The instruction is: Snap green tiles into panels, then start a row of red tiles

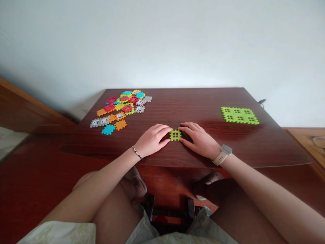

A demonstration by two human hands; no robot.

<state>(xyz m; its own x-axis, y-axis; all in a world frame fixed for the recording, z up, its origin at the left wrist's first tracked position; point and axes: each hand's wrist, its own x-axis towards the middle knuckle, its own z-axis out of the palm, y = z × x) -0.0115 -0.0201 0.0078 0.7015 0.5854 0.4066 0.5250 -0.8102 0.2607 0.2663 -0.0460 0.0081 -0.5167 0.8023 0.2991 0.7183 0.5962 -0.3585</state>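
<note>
A small lime-green plastic window tile point(175, 135) lies flat on the dark reddish wood counter point(203, 101), near its near edge and about midway across, between the two hands. The left hand point(152, 140) comes in from the left and the right hand point(199, 140) from the right, both palm down. The left fingers point(165, 130) lie close together, their tips at the tile's left edge. The right fingers point(186, 128) are slightly spread and arched, touching its right edge. Neither hand shows a pinch on the tile — it sits between them, flat on the wood.

A beaded bracelet point(137, 152) circles the left wrist, and a smartwatch with a pale strap point(222, 155) sits on the right.

Well to the far left lies a loose heap of interlocking tiles point(119, 110) in red, orange, grey, teal, yellow and green, some overlapping. A teal tile point(108, 129) and an orange tile point(120, 124) sit at its near side. Far to the right, a joined lime-green tile panel point(239, 115) lies flat on the counter — three tiles across, two deep. Behind the counter rises a pale wall point(162, 40).
</note>
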